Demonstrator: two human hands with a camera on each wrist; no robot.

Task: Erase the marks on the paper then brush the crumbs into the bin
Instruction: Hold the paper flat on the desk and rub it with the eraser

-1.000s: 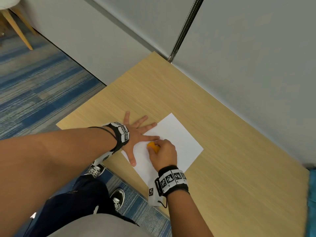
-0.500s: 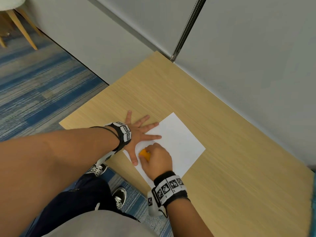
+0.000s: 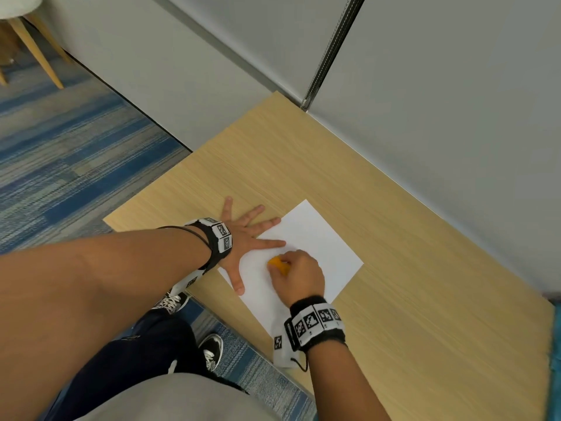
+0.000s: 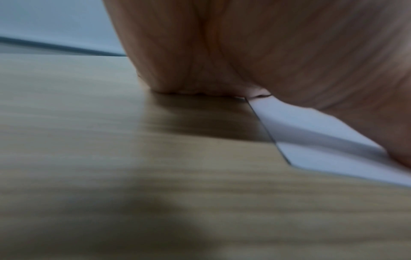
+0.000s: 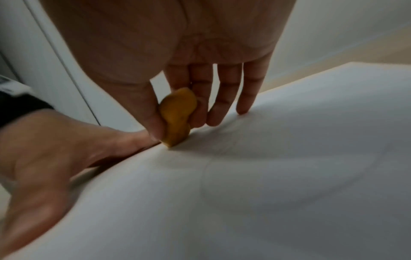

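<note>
Head view: wooden table (image 3: pixel 409 268) set against grey wall panels (image 3: pixel 440 101), blue striped carpet (image 3: pixel 60 165) on the floor beside it. White paper (image 3: pixel 315 238) lies flat near the table's front edge. Left hand (image 3: pixel 243 241) rests flat, fingers straight and spread, partly on the paper's left edge, partly on the table. Right hand (image 3: pixel 299 276) pinches the orange eraser (image 3: pixel 278 264) between thumb and fingers. Right wrist view: eraser tip (image 5: pixel 175 139) touches the paper (image 5: pixel 266 176), just beside the left hand's finger (image 5: pixel 133 139); faint pencil marks (image 5: pixel 206 168) are visible.
</note>
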